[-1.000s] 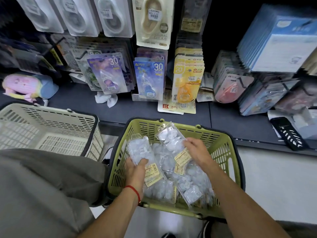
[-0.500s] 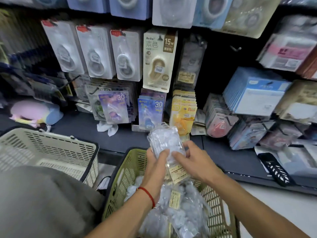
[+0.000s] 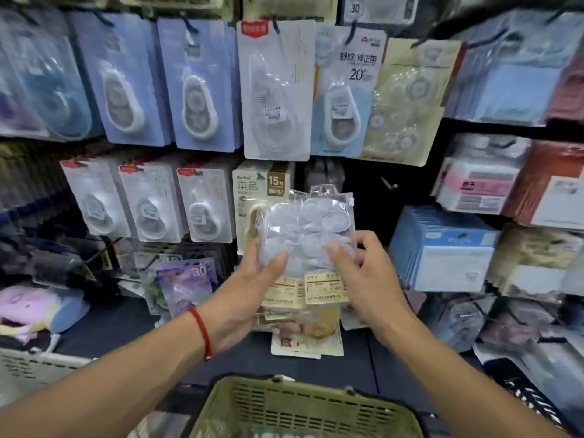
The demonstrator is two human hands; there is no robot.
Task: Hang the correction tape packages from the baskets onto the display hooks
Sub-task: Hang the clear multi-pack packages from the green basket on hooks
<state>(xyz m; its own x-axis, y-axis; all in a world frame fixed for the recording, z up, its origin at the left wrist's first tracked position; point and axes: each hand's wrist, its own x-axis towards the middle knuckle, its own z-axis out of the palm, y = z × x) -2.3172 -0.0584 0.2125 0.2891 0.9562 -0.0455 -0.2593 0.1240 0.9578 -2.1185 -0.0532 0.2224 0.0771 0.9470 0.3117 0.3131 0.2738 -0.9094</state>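
Observation:
A stack of clear correction tape packages (image 3: 308,235) with yellow labels at the bottom is held up in front of the display wall. My left hand (image 3: 249,292) grips the stack's left side, thumb on its face. My right hand (image 3: 363,276) grips the right side, thumb on the front. The packages' hang tabs reach up beside a bare display hook (image 3: 388,184) in a dark gap. The green basket (image 3: 284,409) sits below my arms, only its far rim showing.
Carded correction tapes (image 3: 202,109) hang in rows across the wall. A beige 15M pack (image 3: 252,197) hangs just left of the stack. Blue boxes (image 3: 442,248) stand at the right. A white basket (image 3: 28,371) and a plush toy (image 3: 34,308) lie at the left.
Both hands lifted the packages out of the green basket and up toward the display. The view tilted upward, so the basket dropped to the bottom edge.

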